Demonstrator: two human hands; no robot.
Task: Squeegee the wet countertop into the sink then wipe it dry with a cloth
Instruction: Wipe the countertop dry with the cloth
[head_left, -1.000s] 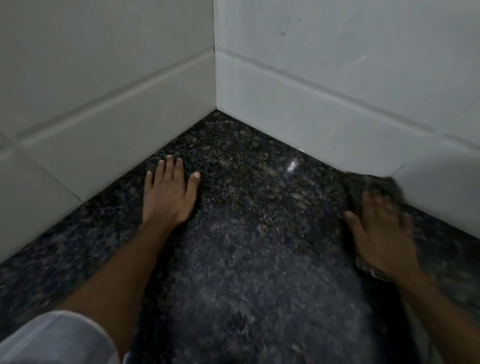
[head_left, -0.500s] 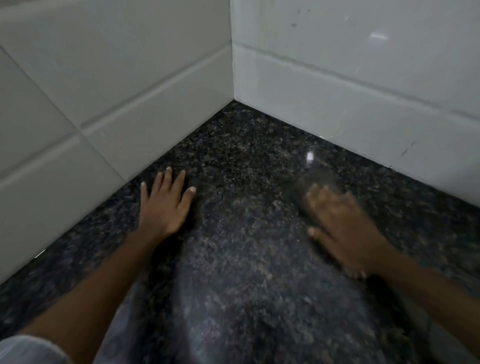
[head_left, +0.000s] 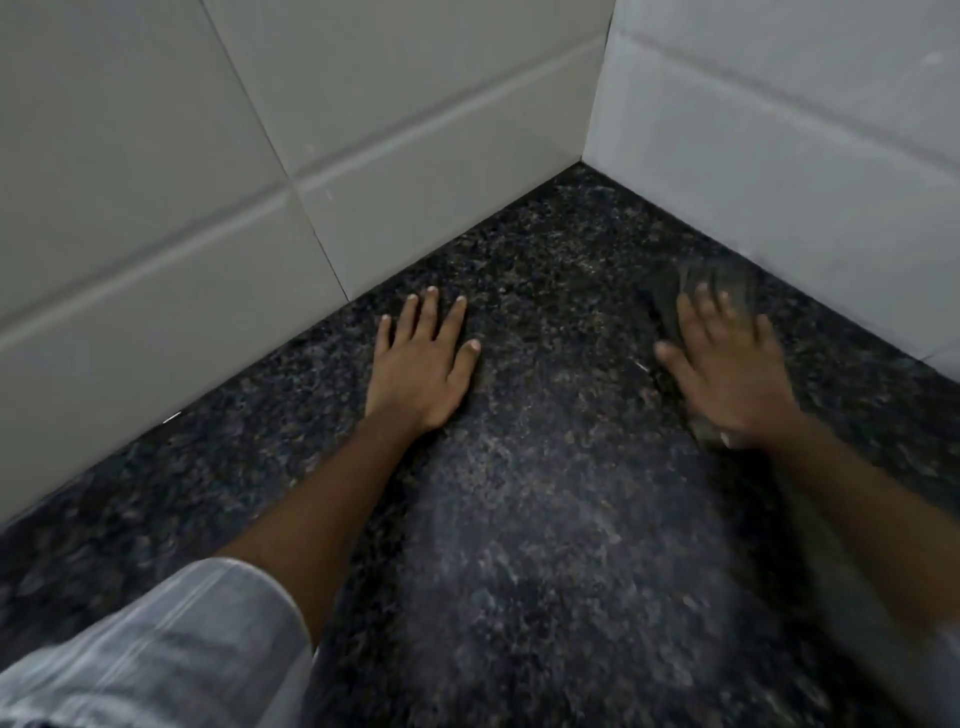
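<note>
A pale sleeve (head_left: 156, 644) covers the near left arm. On the dark speckled counter (head_left: 545, 571), the left hand (head_left: 421, 364) lies flat, palm down, fingers spread and holding nothing. The right hand (head_left: 727, 374), blurred, presses flat on a dark cloth (head_left: 711, 280), fingers spread over it; the cloth shows beyond the fingertips and under the wrist. It lies near the right wall. White tiles (head_left: 208, 156) meet in the far corner.
</note>
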